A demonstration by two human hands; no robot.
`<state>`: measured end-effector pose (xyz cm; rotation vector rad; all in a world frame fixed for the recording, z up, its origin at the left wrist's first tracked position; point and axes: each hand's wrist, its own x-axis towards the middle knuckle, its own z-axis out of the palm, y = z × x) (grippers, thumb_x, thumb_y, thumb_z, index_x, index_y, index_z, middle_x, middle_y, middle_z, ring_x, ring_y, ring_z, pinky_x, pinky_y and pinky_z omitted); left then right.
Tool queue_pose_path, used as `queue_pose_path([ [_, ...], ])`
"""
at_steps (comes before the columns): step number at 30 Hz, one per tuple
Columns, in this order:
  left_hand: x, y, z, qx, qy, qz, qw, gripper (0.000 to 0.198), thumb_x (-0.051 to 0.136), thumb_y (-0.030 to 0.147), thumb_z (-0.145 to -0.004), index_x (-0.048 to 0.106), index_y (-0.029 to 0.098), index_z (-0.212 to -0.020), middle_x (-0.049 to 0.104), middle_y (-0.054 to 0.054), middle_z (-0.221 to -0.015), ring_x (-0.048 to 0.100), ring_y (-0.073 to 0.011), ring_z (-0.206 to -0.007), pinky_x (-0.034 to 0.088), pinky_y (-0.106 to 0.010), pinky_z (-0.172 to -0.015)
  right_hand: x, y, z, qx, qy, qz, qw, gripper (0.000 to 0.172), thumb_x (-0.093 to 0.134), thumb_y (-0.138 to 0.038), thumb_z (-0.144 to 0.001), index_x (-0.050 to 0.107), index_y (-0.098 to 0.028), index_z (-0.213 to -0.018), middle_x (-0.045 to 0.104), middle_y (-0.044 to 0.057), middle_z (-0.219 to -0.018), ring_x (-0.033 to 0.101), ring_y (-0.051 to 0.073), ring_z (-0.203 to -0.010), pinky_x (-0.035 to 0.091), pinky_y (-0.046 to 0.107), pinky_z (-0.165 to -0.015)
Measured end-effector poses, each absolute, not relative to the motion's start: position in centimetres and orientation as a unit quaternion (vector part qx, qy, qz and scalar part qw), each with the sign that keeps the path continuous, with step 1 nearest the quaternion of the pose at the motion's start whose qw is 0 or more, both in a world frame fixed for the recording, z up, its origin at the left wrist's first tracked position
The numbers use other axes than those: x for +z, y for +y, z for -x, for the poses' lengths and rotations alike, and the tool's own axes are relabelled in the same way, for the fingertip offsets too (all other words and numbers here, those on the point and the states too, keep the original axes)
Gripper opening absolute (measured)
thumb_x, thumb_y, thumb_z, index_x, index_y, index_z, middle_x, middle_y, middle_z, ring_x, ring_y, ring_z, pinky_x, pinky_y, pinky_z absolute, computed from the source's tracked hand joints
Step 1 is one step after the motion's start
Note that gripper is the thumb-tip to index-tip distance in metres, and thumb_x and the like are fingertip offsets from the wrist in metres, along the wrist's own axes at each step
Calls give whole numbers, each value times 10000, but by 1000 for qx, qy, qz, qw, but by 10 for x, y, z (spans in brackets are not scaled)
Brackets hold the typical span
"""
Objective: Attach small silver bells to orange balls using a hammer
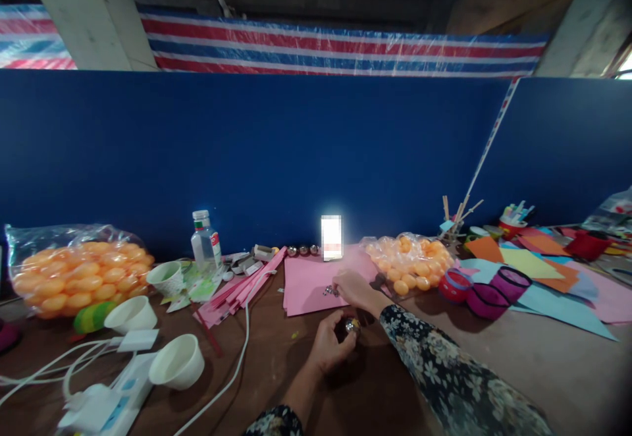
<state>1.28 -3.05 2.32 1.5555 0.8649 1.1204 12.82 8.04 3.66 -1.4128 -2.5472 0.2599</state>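
Observation:
My left hand [328,344] is curled around a shiny silver ball [352,325] just above the brown table, thumb and fingers on either side of it. A small yellowish patch shows on the ball. Farther forward, my right hand [354,289] reaches down onto a stack of pink paper [303,284]. Its fingertips are drawn together beside several tiny shiny pieces [330,290] on the paper. Whatever they pinch is too small to make out. A dark object [379,281] lies just past the right wrist.
More silver balls [303,250] line the back, near a glowing screen [331,238]. Bags of orange balls [83,274] [412,261] stand on both sides. Pink strips [241,291], paper cups [176,361], a power strip [126,396] and a white cable [241,350] lie left; coloured paper [557,298] right.

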Motion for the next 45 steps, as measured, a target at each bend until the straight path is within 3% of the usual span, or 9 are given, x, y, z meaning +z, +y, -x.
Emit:
queue_pose_path([
  [6, 20, -30, -11, 467, 335, -672, 467, 281, 503, 106, -695, 595, 110, -960, 643, -70, -888, 573, -175, -820, 432, -273, -763, 43, 71, -129, 85, -874, 466, 106, 196, 487, -130, -757, 673, -177, -799, 638, 44, -825, 548, 137, -771, 351, 211, -685],
  [17, 19, -30, -11, 464, 346, -675, 457, 249, 520, 149, -707, 594, 114, -942, 640, -73, -877, 564, -178, -809, 429, -275, -756, 42, 70, -122, 49, -860, 499, 91, 147, 536, -192, -749, 651, -153, -831, 616, 85, -874, 536, 181, -825, 351, 244, -708],
  [28, 19, -29, -12, 466, 347, -671, 460, 258, 520, 159, -705, 598, 109, -946, 645, -73, -870, 570, -176, -796, 436, -274, -744, 43, 67, -128, 63, -874, 473, 89, 98, 586, -203, -713, 666, -182, -765, 615, 39, -816, 535, 154, -780, 339, 216, -658],
  [35, 20, -29, -13, 463, 348, -674, 459, 256, 511, 144, -695, 605, 117, -932, 649, -65, -864, 569, -174, -793, 436, -274, -746, 39, 72, -126, 55, -869, 480, 110, 146, 537, -230, -766, 656, -166, -821, 620, 55, -831, 532, 158, -791, 341, 231, -691],
  [45, 22, -30, -12, 470, 353, -675, 445, 284, 518, 149, -690, 611, 118, -957, 653, -59, -877, 569, -177, -807, 433, -274, -760, 36, 73, -115, 61, -868, 479, 110, 121, 551, -166, -728, 657, -168, -786, 611, 56, -816, 532, 159, -780, 343, 224, -665],
])
